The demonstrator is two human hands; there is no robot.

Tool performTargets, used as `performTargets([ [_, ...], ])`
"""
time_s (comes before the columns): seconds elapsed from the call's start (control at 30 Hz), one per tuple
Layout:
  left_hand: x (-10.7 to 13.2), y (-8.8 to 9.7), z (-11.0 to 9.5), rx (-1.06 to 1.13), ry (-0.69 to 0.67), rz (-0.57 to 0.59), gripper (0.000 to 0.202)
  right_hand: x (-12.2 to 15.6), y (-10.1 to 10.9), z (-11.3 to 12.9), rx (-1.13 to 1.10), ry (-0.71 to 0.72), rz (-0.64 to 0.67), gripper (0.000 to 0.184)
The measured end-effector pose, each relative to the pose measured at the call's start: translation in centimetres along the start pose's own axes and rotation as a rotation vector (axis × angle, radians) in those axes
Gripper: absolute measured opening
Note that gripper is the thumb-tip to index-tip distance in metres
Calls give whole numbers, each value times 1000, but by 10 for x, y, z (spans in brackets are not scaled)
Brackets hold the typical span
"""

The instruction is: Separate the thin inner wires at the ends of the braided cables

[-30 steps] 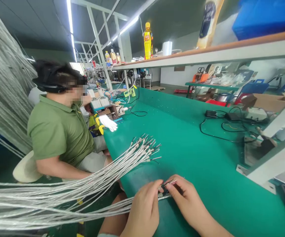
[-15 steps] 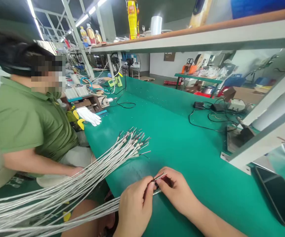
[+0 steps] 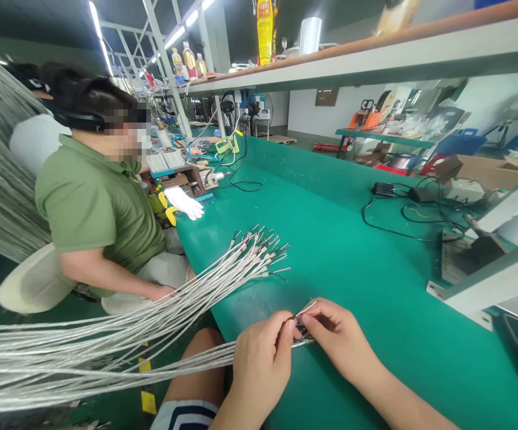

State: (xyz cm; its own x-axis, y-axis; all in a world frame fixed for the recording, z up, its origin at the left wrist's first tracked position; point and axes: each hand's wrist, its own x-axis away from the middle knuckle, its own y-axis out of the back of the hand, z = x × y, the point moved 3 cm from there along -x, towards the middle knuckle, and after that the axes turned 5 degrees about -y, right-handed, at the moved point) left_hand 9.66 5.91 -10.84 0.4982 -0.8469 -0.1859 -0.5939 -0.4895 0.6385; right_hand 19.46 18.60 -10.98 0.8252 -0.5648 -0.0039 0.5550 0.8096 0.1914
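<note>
The left hand (image 3: 263,358) and the right hand (image 3: 337,340) meet at the near edge of the green counter (image 3: 366,280), at about 6 o'clock in the view. Both hands have their fingers pinched closed on the tip (image 3: 302,325) of a thin bunch of silver cables (image 3: 205,360), which trails off the counter edge toward 8 o'clock. A small dark part seems to sit between the fingertips, but it is too small to tell. Just beyond the hands, toward 11 o'clock, a larger cable bundle (image 3: 223,275) lies across the counter edge with its bare wire ends fanned out on the green surface, apart from both hands. At 9 o'clock a co-worker in a green shirt (image 3: 92,209) sits at the same counter, and a white glove (image 3: 186,203) lies on the counter beside that person. Black cords (image 3: 402,224) lie at 2 o'clock, under a shelf (image 3: 375,51) that carries bottles.
</note>
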Motion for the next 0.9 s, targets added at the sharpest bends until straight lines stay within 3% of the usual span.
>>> performTargets([
  [0.37, 5, -4, 7, -85, -8, -96, 18, 3, -5, 5, -158, -14, 39, 18],
  [0.67, 7, -5, 8, -64, -81, -165, 17, 3, -10, 5, -188, -60, -46, 23],
  [0.8, 4, -6, 9, -73, -155, -176, 19, 3, -10, 5, -180, -14, -81, 20],
  [0.9, 4, -10, 14, -80, -185, -222, 21, 3, -10, 5, -126, 1, -86, 28],
])
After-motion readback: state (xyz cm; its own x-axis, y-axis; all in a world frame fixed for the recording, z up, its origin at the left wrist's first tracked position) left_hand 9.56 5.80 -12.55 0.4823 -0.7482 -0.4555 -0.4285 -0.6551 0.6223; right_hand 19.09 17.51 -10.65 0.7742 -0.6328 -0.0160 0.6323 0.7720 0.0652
